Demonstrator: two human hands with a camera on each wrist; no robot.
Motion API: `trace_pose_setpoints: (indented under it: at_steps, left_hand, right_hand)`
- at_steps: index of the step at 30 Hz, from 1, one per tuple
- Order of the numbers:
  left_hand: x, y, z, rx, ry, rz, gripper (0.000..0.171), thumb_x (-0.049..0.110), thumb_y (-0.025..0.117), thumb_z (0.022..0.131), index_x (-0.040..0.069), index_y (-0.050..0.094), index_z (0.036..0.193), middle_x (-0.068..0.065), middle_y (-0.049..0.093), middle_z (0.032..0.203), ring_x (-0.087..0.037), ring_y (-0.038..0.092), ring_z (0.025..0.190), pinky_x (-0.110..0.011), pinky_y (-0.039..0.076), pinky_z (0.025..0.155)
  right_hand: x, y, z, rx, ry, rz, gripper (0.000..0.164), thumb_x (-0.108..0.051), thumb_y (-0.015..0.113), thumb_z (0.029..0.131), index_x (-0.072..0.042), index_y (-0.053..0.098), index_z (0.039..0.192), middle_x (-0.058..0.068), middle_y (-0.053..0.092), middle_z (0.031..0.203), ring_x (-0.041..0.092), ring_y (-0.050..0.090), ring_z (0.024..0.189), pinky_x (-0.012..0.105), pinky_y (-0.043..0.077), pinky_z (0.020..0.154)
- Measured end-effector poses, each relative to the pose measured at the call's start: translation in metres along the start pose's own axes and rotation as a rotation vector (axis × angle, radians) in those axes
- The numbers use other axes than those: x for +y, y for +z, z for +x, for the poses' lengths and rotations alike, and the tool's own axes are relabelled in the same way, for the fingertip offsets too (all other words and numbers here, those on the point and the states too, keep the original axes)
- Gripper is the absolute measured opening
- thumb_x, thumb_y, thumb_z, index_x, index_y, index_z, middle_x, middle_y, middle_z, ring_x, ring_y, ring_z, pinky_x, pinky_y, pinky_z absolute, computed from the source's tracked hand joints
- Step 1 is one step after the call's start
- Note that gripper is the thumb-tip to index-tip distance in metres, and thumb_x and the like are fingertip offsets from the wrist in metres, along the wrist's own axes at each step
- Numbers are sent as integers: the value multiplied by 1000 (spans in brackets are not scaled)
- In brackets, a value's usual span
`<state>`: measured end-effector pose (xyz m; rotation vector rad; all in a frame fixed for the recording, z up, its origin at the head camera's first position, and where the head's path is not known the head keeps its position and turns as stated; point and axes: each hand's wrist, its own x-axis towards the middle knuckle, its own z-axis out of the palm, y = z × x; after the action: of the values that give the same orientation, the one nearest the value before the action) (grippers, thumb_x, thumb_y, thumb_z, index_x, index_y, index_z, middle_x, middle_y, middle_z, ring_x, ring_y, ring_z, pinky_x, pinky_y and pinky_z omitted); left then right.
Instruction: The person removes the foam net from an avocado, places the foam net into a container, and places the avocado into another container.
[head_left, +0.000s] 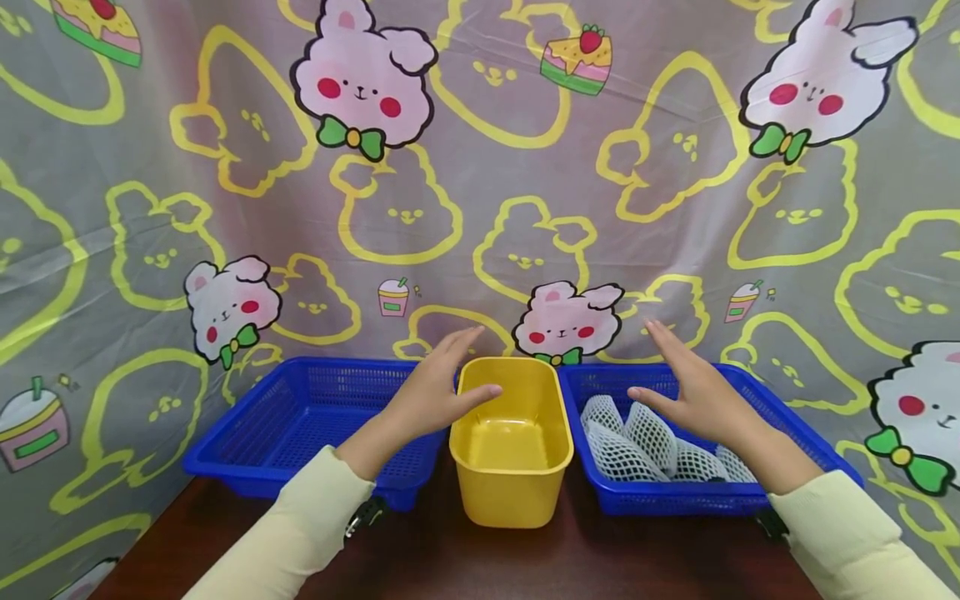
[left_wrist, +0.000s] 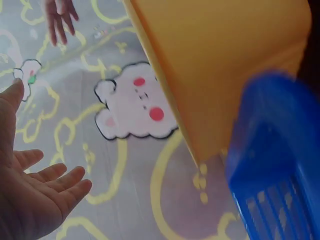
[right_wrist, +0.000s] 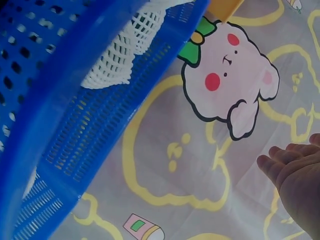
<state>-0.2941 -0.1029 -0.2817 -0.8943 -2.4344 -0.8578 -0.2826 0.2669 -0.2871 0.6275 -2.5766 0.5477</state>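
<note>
My left hand [head_left: 437, 385] hovers with straight fingers and spread thumb between the left blue basket [head_left: 258, 477] and the yellow bin [head_left: 510, 500], holding nothing. Across from it my right hand [head_left: 697, 392], also holding nothing and with fingers extended, is over the right blue basket [head_left: 667, 502]. Several white foam net sleeves [head_left: 618, 454] lie in that right basket, partly hidden by the right hand and wrist; whatever the sleeves may wrap is hidden. In the left wrist view the left palm [left_wrist: 40, 195] shows bare. The right fingers [right_wrist: 290, 162] appear bare in the right wrist view.
All three containers stand side by side on a dark brown table [head_left: 502, 562], the yellow one in the middle. Directly behind them hangs a grey curtain [head_left: 465, 250] printed with rabbits and yellow outlines. Each wrist wears a dark strap [head_left: 366, 515] at the cream sleeve.
</note>
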Motion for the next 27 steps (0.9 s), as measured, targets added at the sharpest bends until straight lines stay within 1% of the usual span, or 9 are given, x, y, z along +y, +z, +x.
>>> trace_pose_setpoints:
  at_steps: [3, 7, 9, 10, 13, 16, 18, 23, 27]
  left_hand:
    - [8, 7, -4, 8, 21, -82, 75, 42, 72, 86, 14, 39, 148, -7, 44, 145, -26, 43, 131, -49, 37, 104]
    - [18, 18, -9, 4, 49, -212, 70, 34, 74, 86, 13, 44, 145, -5, 49, 141, -23, 51, 123, -42, 42, 100]
    - [23, 23, -11, -8, 49, -299, 67, 30, 74, 87, 12, 45, 144, -5, 50, 140, -23, 54, 120, -40, 44, 99]
    - [25, 26, -13, -18, 40, -345, 66, 30, 73, 88, 11, 45, 144, -6, 50, 139, -23, 54, 120, -40, 45, 99]
    - [33, 36, -16, -55, -21, -489, 63, 32, 70, 90, 11, 45, 144, -6, 53, 136, -23, 56, 119, -40, 45, 98]
    - [43, 44, -19, -84, -79, -629, 57, 29, 68, 92, 9, 47, 141, -8, 56, 132, -24, 58, 115, -37, 46, 97]
    - [48, 50, -21, -100, -101, -692, 53, 27, 66, 93, 8, 48, 139, -9, 57, 129, -22, 59, 112, -34, 47, 95]
    - [61, 64, -29, -142, -144, -785, 48, 27, 66, 93, 5, 54, 133, -11, 61, 122, -16, 61, 106, -27, 50, 88]
    - [70, 77, -36, -174, -159, -829, 43, 25, 68, 92, 4, 58, 128, -8, 64, 117, -12, 62, 101, -25, 51, 84]
  right_hand:
    - [0, 0, -6, -3, 16, -2, 96, -45, 68, 89, -14, 8, 157, 21, 15, 158, 47, 21, 139, 68, 25, 101]
    - [-1, 1, -12, -3, 37, 10, 95, -45, 68, 89, -12, 10, 157, 23, 17, 157, 50, 23, 137, 69, 26, 99]
    - [-1, 3, -15, 0, 42, 14, 95, -43, 69, 89, -11, 11, 156, 24, 20, 156, 51, 25, 136, 69, 27, 99]
    - [0, 3, -16, 0, 46, 16, 94, -43, 69, 89, -10, 12, 156, 25, 22, 155, 51, 26, 135, 69, 27, 99]
    - [1, 5, -19, -3, 58, 22, 92, -42, 69, 89, -8, 15, 155, 28, 26, 152, 52, 28, 133, 69, 28, 98]
    - [3, 8, -23, -4, 59, 34, 89, -42, 69, 89, -4, 20, 154, 29, 30, 150, 52, 30, 133, 68, 29, 98]
    - [5, 11, -24, 7, 44, 36, 86, -41, 69, 89, 0, 26, 151, 29, 34, 148, 51, 32, 132, 67, 30, 98]
    - [9, 19, -28, 33, 2, 55, 76, -34, 72, 89, 6, 38, 143, 29, 47, 137, 49, 45, 123, 63, 37, 95]
    - [11, 25, -29, 34, -5, 80, 70, -31, 72, 89, 7, 41, 140, 29, 52, 131, 48, 54, 111, 61, 44, 89]
